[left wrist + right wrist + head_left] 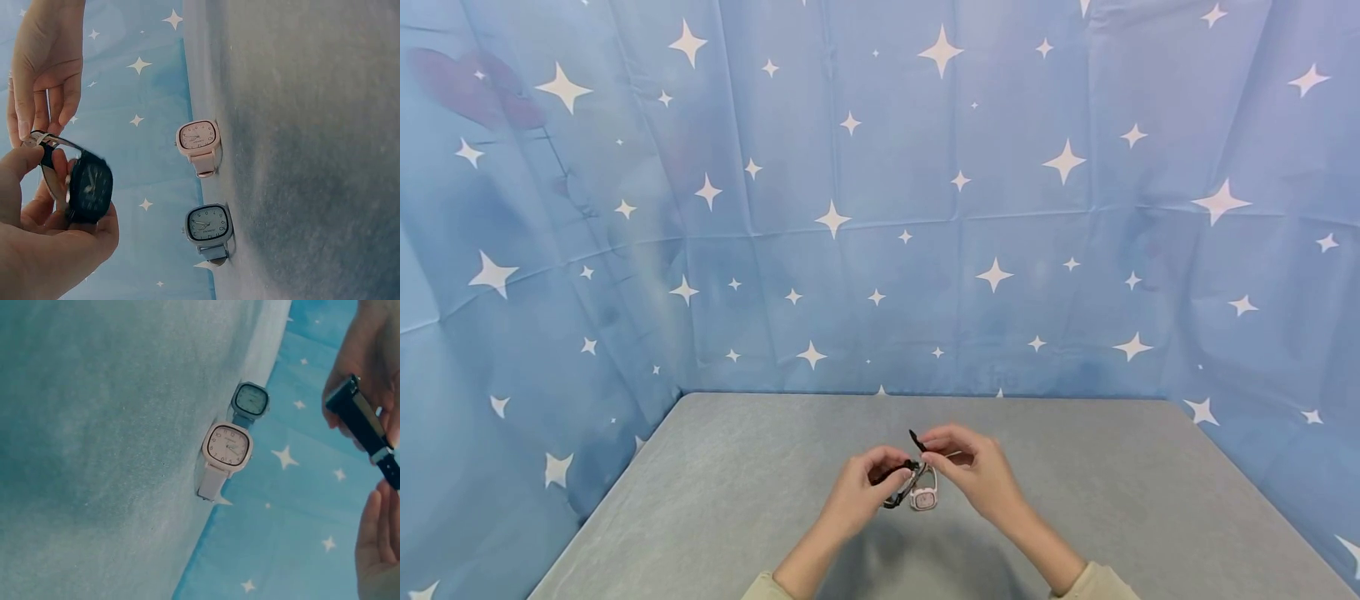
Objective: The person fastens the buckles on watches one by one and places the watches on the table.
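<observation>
My left hand (pixel 859 490) holds a black watch (pixel 92 189) off the table, fingers around its case and thumb on the strap near the buckle. The strap is closed into a loop, and the watch face shows in the left wrist view. With thumb and fingers, my right hand (pixel 976 471) pinches the free end of the black strap (pixel 392 472). Below the hands, a pink watch (pixel 924 499) rests on the table. Beside it in both wrist views is a grey-blue watch (pixel 209 223); in the head view the left hand and black watch mostly cover that spot.
The grey table (pixel 737 517) has rounded far corners. Behind it and along both sides hangs a blue curtain (pixel 895 258) with white stars.
</observation>
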A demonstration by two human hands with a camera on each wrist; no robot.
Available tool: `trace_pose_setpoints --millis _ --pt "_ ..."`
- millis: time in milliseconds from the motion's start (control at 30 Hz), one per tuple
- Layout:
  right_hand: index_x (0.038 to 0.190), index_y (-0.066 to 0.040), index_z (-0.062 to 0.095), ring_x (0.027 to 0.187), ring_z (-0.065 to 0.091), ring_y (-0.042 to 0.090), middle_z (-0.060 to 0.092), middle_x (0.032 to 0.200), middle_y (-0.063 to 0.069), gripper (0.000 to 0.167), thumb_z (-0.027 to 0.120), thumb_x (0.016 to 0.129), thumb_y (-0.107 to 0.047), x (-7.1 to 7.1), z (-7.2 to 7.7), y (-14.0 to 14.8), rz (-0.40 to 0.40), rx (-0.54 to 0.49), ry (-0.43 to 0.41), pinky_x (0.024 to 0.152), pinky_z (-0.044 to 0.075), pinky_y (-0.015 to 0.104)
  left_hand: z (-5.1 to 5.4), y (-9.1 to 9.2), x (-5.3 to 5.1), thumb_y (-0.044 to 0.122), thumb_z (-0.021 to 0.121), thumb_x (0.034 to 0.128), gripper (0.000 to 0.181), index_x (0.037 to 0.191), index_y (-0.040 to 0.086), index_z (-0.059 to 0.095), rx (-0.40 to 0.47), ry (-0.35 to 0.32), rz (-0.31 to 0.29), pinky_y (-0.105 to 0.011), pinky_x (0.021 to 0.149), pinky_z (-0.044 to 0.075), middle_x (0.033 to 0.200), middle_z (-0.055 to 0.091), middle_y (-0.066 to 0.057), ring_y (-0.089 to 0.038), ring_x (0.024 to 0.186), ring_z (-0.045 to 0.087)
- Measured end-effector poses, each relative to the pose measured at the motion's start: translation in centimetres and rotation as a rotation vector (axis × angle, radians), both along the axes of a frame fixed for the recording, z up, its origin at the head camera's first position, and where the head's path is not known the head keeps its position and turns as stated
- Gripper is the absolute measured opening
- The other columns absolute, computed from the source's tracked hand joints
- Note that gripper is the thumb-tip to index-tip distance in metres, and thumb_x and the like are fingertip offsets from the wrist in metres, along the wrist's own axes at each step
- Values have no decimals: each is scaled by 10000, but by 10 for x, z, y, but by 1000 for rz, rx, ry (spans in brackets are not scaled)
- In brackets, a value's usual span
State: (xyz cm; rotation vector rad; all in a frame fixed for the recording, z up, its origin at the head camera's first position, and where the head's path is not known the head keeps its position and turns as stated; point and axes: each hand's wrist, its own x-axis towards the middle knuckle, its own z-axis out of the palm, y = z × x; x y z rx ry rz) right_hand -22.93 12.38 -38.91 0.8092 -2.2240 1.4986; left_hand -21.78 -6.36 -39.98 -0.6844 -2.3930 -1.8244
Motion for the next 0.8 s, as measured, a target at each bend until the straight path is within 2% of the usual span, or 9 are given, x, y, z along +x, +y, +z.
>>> trace_pose_setpoints --millis 133,200,567,800 --pt "958 -82 666 735 628 167 667 850 55 166 655 794 -54 12 15 -4 -2 13 -4 631 512 294 -16 -1 -10 232 574 879 166 996 124 622 5 3 -5 -241 658 474 900 629 7 -126 780 579" --pt "941 -41 670 737 630 194 666 850 73 166 653 781 -1 17 22 -5 0 18 -2 635 515 309 -18 -1 -11 238 572 880 168 997 126 619 8 8 -6 -249 672 478 907 627 10 -122 789 580" --pt "922 -49 683 763 628 189 656 857 59 170 645 778 33 18 22 -4 24 69 26 645 516 294 -18 -1 -11 245 570 880 172 999 126 608 26 -13 -7 -247 699 478 933 617 -2 -164 836 581" --pt "882 -42 684 732 624 173 645 818 68 161 645 765 61 17 22 -4 35 89 46 629 515 274 -19 -1 -11 220 575 878 171 990 93 603 29 1 3 -243 701 478 938 616 -20 -164 849 582"
